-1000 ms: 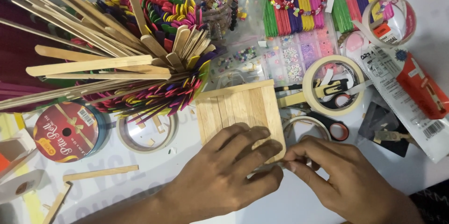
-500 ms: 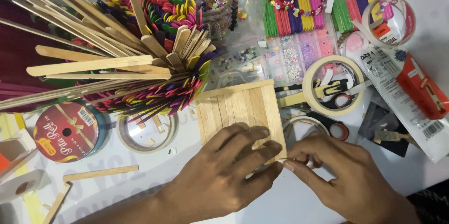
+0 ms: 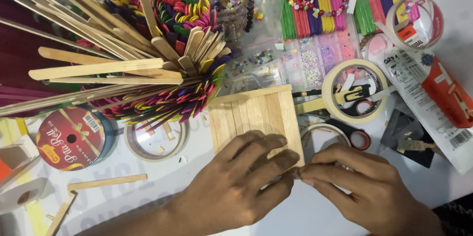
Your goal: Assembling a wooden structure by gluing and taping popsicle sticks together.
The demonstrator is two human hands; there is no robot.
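Note:
A flat panel of plain wooden craft sticks lies on the white table, sticks side by side under a cross stick at its far edge. My left hand presses flat on the panel's near half, fingers spread toward its right corner. My right hand sits just right of it, thumb and forefinger pinched at the panel's near right corner. What the pinch holds is too small to see.
A big bundle of plain and coloured craft sticks fans out at the left. Tape rolls and scissors lie to the right, a red ribbon spool and a clear tape ring at left, a glue tube far right, bead boxes behind.
My right hand has shifted slightly, its fingertips closing in on the panel's near right corner. My left hand stays pressed on the panel.

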